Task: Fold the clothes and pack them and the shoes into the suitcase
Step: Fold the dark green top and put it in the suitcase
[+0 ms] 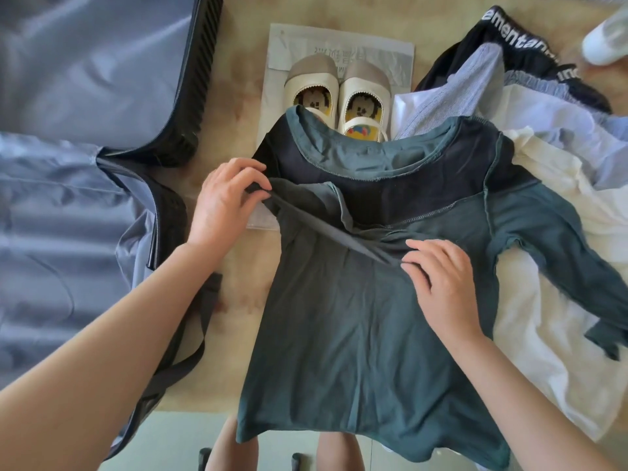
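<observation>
I am looking down on the open suitcase [68, 232], lying at my left with its grey lining showing; I am seeing nothing packed in it. The green shirt [356, 334] is lying on the table [234, 79] in front of me, its hem hanging over the near edge and its neck partly covering the shoes [339, 93]. The pile of other clothes [550, 110] is waiting at my right, under the shirt's spread far sleeve [560, 260].

I am judging the step in hand to be folding the near sleeve [323, 226] in across the chest. My left hand [224, 205] is pinching the cloth at the shoulder fold, thumb against fingers. My right hand [441, 283] is holding the sleeve's end at mid-chest, fingers curled down onto it.

To do it well, I am aiming to keep the shoulder pinch as the hinge, draw the sleeve taut and flat, and smooth the ridge running between my hands before letting go. I am also planning to pull the neck clear of the shoes so the next fold lies square.
</observation>
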A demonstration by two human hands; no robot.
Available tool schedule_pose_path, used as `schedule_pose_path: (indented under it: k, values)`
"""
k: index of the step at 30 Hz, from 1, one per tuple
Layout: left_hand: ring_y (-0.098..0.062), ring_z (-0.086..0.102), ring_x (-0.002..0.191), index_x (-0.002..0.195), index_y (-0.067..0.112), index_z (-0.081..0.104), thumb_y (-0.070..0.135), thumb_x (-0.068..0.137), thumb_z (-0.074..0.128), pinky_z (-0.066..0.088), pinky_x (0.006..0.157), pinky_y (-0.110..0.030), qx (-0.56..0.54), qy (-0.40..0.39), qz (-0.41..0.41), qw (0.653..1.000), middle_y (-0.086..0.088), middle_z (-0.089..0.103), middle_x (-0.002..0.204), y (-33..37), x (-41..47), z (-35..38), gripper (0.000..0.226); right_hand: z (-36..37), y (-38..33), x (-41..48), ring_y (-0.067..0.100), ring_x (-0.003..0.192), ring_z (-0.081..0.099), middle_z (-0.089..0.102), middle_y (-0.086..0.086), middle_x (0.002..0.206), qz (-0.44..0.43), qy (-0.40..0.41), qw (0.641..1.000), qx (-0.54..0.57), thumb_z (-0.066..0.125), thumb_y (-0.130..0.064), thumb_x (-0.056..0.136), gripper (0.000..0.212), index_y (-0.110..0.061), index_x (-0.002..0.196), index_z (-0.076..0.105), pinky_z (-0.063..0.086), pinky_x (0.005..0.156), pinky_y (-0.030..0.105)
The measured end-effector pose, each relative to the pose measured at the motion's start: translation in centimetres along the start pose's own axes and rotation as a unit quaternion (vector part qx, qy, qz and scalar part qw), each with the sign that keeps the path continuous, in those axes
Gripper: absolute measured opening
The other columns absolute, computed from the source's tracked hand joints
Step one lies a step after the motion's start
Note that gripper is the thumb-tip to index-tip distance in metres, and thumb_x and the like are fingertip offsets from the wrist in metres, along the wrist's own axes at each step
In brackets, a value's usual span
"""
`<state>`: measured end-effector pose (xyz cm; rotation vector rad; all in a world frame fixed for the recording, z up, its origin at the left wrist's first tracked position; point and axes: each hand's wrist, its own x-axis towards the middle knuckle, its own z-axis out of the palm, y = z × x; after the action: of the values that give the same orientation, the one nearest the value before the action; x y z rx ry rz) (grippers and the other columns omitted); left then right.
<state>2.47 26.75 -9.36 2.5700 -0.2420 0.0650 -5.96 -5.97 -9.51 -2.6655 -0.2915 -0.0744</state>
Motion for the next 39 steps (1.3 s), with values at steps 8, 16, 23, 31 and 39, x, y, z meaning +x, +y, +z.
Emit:
schedule_pose_path:
  k: [8, 16, 23, 31, 39]
  values:
    - [-0.015, 0.059, 0.08, 0.095, 0.023, 0.053, 0.03, 0.094, 0.058, 0.041, 0.071, -0.014, -0.089, -0.04, -0.073, 0.992, -0.001, 0.064, 0.084, 1.3, 3.3, -4.6, 0.009, -8.6, -1.6, 5.9, -0.008, 0.075, 0.053, 0.063, -0.01, 0.084, 0.163, -0.069, 0.964, 0.2, 0.052, -0.011, 0.097, 0.012, -0.021, 0.093, 0.058, 0.038, 0.071, 0.005]
    - [-0.029, 0.053, 0.078, 0.099, 0.01, 0.063, 0.038, 0.093, 0.055, 0.034, 0.086, -0.03, 0.055, -0.089, 0.009, 0.994, 0.002, 0.052, 0.069, -0.2, 7.6, -5.1, 0.03, -7.3, 2.2, 12.2, 0.026, 0.082, 0.059, 0.067, 0.005, 0.082, 0.178, -0.142, 0.972, 0.055, 0.054, -0.035, 0.094, 0.021, -0.018, 0.089, 0.065, 0.041, 0.071, 0.037]
    - [-0.027, 0.046, 0.118, 0.113, 0.014, 0.06, 0.042, 0.092, 0.056, 0.019, 0.113, -0.041, 0.08, -0.074, -0.051, 0.993, -0.008, 0.058, 0.116, -1.0, 5.8, -1.5, 0.035, -5.4, 4.4, 11.3, 0.03, 0.082, 0.053, 0.063, 0.006, 0.081, 0.127, -0.097, 0.987, -0.029, 0.072, -0.042, 0.075, 0.03, -0.013, 0.085, 0.069, 0.032, 0.077, 0.034]
    - [-0.013, 0.049, 0.093, 0.1, 0.014, 0.054, 0.021, 0.084, 0.071, 0.036, 0.078, -0.019, -0.14, 0.052, -0.323, 0.935, 0.003, 0.046, 0.103, 3.8, -2.3, 1.8, 0.024, -3.3, 5.3, 9.3, 0.019, 0.103, 0.055, 0.061, -0.004, 0.109, 0.364, 0.094, 0.893, 0.247, 0.078, -0.035, 0.071, 0.057, -0.012, 0.118, 0.055, 0.045, 0.097, 0.035]
    - [-0.01, 0.045, 0.1, 0.101, 0.026, 0.066, 0.026, 0.08, 0.075, 0.039, 0.087, -0.027, -0.103, 0.007, -0.341, 0.934, 0.007, 0.047, 0.106, 3.6, -4.0, 4.2, 0.024, -1.7, 5.4, 8.0, 0.033, 0.098, 0.055, 0.053, -0.015, 0.081, 0.405, 0.118, 0.888, 0.182, 0.065, -0.055, 0.067, 0.034, -0.025, 0.081, 0.063, 0.047, 0.089, 0.048]
